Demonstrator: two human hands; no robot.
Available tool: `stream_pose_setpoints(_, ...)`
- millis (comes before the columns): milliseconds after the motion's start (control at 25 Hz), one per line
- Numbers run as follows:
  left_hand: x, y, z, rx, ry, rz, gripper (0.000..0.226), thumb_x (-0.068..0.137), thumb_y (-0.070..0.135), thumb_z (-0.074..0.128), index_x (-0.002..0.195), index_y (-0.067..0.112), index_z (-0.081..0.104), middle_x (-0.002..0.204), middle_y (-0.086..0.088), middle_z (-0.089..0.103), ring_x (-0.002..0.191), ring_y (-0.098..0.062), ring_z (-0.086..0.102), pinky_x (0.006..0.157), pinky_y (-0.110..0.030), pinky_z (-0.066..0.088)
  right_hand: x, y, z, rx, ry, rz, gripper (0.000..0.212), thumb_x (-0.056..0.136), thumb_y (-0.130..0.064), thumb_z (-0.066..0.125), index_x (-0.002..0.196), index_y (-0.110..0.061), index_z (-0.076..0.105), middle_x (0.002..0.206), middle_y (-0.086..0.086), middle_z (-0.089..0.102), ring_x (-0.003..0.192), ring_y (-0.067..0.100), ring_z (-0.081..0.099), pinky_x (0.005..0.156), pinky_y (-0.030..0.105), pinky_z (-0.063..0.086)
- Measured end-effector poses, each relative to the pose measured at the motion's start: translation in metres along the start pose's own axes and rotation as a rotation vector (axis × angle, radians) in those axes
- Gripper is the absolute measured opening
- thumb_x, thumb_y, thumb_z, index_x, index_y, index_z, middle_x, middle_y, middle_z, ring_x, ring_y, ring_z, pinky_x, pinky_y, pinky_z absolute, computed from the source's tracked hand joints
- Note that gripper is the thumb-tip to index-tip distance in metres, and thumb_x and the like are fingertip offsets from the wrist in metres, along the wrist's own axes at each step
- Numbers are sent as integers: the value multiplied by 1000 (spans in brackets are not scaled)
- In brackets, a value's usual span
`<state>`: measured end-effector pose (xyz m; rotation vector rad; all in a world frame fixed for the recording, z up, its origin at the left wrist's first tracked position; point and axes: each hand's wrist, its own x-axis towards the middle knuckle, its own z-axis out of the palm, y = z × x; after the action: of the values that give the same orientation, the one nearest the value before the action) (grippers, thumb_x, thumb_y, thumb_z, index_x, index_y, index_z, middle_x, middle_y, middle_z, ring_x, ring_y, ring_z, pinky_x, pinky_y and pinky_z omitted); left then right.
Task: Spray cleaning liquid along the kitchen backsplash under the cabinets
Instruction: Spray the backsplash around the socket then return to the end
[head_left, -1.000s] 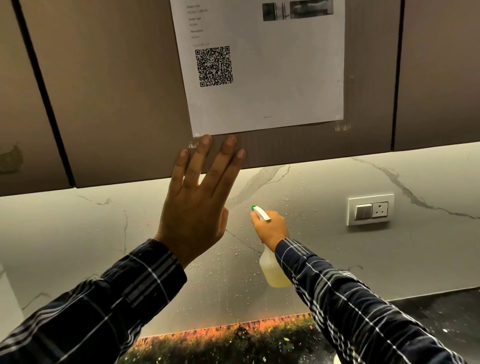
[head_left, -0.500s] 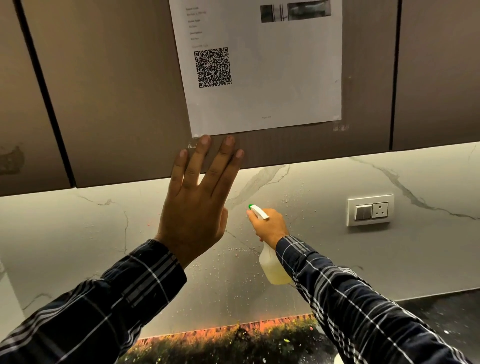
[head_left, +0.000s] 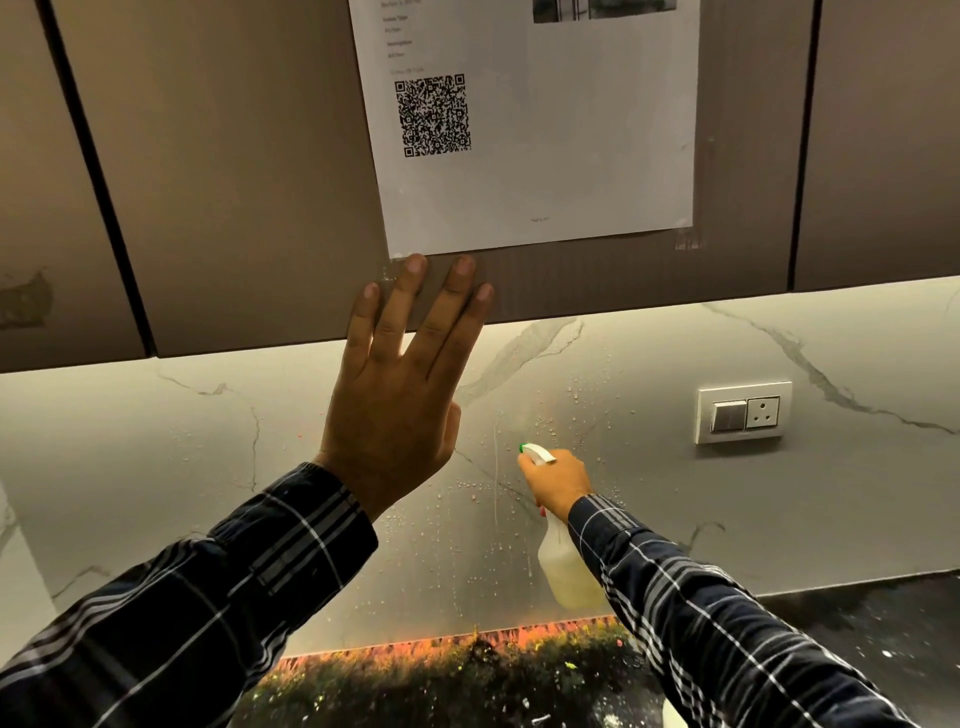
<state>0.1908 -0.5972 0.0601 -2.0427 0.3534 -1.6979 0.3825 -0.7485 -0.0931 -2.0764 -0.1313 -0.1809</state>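
My right hand (head_left: 558, 483) grips the trigger head of a spray bottle (head_left: 566, 571); the bottle has a white and green nozzle and pale liquid inside. The nozzle points at the marble backsplash (head_left: 649, 493), which carries droplets and thin runs of liquid around and below the nozzle. My left hand (head_left: 400, 395) is raised flat with straight fingers, its fingertips against the lower edge of the brown wall cabinet (head_left: 234, 208).
A taped paper sheet with a QR code (head_left: 530, 130) hangs on the cabinet door. A white switch and socket plate (head_left: 744, 413) sits on the backsplash to the right. The dark speckled countertop (head_left: 857, 608) runs along the bottom.
The right hand with the bottle has shifted slightly left and down, and more droplets show on the marble. The left hand stays in place on the cabinet.
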Motion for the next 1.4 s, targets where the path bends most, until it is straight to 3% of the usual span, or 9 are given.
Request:
stream_pose_setpoints(160, 0, -2, 1, 5, 5, 8, 83, 90, 25, 56, 163, 12, 20, 170, -14, 22, 155, -44, 21, 128, -52, 1, -7, 1, 10, -13, -57, -84, 41, 91, -42, 60, 71, -7, 69, 64, 10, 66, 63, 33, 72, 59, 48, 62)
stream_pose_setpoints(320, 0, -3, -1, -14, 1, 11, 84, 89, 21, 58, 163, 12, 20, 170, -15, 22, 155, -43, 21, 128, -53, 4, -3, -1, 8, 1, 26, -41, 39, 88, -43, 59, 66, -12, 66, 69, 14, 70, 67, 36, 72, 65, 50, 62)
stream_pose_setpoints(400, 0, -3, -1, -15, 2, 12, 85, 88, 20, 59, 163, 12, 21, 170, -14, 22, 155, -42, 20, 128, -53, 6, -4, -3, 7, 18, 33, -73, 40, 89, -41, 59, 66, -10, 65, 68, 15, 69, 67, 37, 72, 61, 50, 62)
stream_pose_setpoints(640, 0, -2, 0, -8, 17, 8, 86, 87, 18, 61, 163, 11, 21, 170, -14, 23, 155, -42, 20, 128, -53, 3, -6, 3, 4, -122, 10, -58, 40, 92, -40, 57, 65, -10, 64, 75, 17, 72, 73, 39, 71, 70, 47, 62)
stream_pose_setpoints(760, 1, -2, 2, 3, 24, 1, 86, 88, 21, 63, 162, 11, 23, 169, -14, 24, 155, -43, 21, 128, -52, 1, -10, 0, 9, -78, -15, -84, 42, 90, -42, 58, 73, -6, 69, 72, 15, 71, 68, 37, 72, 65, 49, 62)
stream_pose_setpoints(880, -2, 1, 4, 1, 23, -3, 90, 86, 22, 69, 162, 11, 22, 169, -14, 23, 154, -42, 22, 128, -52, 2, -17, -1, 22, -167, -91, -155, 42, 89, -42, 58, 62, -10, 61, 65, 14, 67, 66, 39, 69, 63, 51, 61)
stream_pose_setpoints(1000, -8, 1, 4, -14, 26, 19, 93, 83, 19, 74, 161, 11, 23, 168, -12, 22, 153, -40, 22, 128, -51, 3, -21, 3, 29, -282, -165, -218, 44, 93, -41, 56, 58, -15, 53, 67, 13, 65, 69, 38, 69, 66, 47, 60)
stream_pose_setpoints(1200, -10, 4, 4, -12, 27, 7, 97, 81, 19, 76, 161, 12, 22, 168, -10, 19, 153, -39, 20, 128, -51, 2, -24, 12, 34, -349, -201, -240, 39, 96, -42, 54, 72, -12, 62, 71, 12, 64, 75, 36, 69, 58, 35, 48)
stream_pose_setpoints(1400, -10, 6, 6, -3, 29, -2, 95, 81, 21, 75, 161, 11, 23, 168, -11, 21, 153, -39, 20, 128, -51, -1, -31, 16, 36, -294, -276, -209, 39, 94, -44, 58, 72, -12, 63, 69, 13, 67, 66, 34, 70, 65, 46, 62)
